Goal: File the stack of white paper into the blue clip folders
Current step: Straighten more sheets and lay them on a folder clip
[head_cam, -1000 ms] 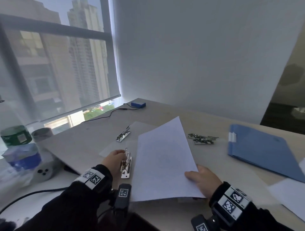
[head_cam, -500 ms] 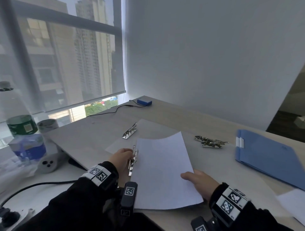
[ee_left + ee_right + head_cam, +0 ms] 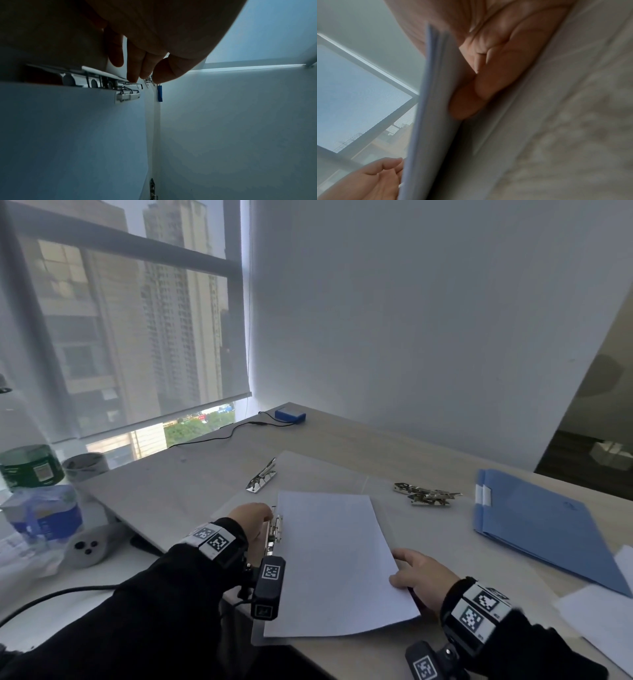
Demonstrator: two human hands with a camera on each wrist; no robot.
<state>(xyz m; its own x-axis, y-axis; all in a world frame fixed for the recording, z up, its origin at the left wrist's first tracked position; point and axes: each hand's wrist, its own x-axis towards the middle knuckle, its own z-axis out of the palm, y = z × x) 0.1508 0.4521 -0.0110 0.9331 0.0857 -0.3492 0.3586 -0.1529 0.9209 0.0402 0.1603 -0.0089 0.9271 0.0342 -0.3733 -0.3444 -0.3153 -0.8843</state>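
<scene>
A stack of white paper (image 3: 335, 563) lies on an open folder (image 3: 308, 470), whose pale inside faces up at the desk's near middle. The paper's left edge meets the folder's metal clip (image 3: 275, 530). My left hand (image 3: 253, 518) is curled over that clip. In the left wrist view its fingertips (image 3: 133, 78) sit on the clip's wire lever (image 3: 126, 88). My right hand (image 3: 418, 577) pinches the paper's right edge, thumb on top. The right wrist view shows the sheet edges (image 3: 428, 94) against that hand. Closed blue folders (image 3: 541, 525) lie stacked at the right.
Loose metal clips lie behind the folder (image 3: 262, 481) and to its right (image 3: 424, 494). More white sheets (image 3: 603, 621) sit at the near right. A small blue box (image 3: 290, 416) with a black cable is at the far corner. Bottles (image 3: 41, 518) stand on the left ledge.
The paper, tilted up a second ago, has come down flat and slid left to the clip. My left hand has stayed at the clip.
</scene>
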